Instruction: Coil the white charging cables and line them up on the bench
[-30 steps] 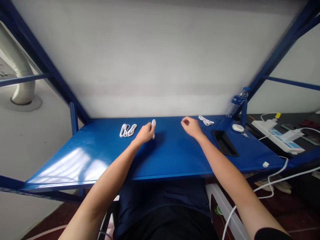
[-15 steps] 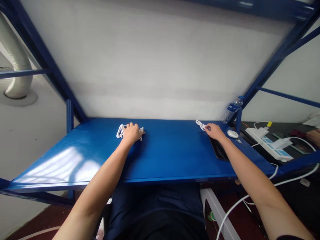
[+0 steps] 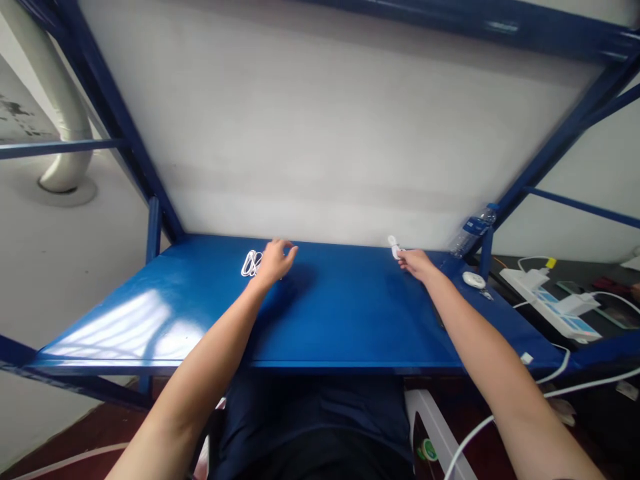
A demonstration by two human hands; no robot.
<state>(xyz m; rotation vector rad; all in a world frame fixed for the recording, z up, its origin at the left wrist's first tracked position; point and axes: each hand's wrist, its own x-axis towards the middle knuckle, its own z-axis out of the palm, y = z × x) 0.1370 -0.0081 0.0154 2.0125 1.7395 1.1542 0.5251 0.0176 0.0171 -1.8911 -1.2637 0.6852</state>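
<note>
On the blue table [image 3: 320, 320], toward the back left, lies a coiled white cable [image 3: 251, 263]. My left hand [image 3: 275, 261] is just above and to the right of it, fingers curved with a gap between thumb and forefinger, and it hides part of the coil. Toward the back right, my right hand [image 3: 416, 262] pinches a second bundled white cable [image 3: 394, 248], whose looped end sticks up toward the wall. Under my right forearm the edge of a dark phone [image 3: 438, 313] shows; the arm covers most of it.
A plastic water bottle [image 3: 475, 230] leans by the right frame post. A white oval case [image 3: 473, 279] lies near it. Beyond the right edge, a white power strip [image 3: 553, 307] holds plugs and cords. Sunlight falls on the table's left side.
My left hand has lifted off the left cable and its thumb has come away. My right hand has raised the right cable from the table. The view has shifted slightly.
</note>
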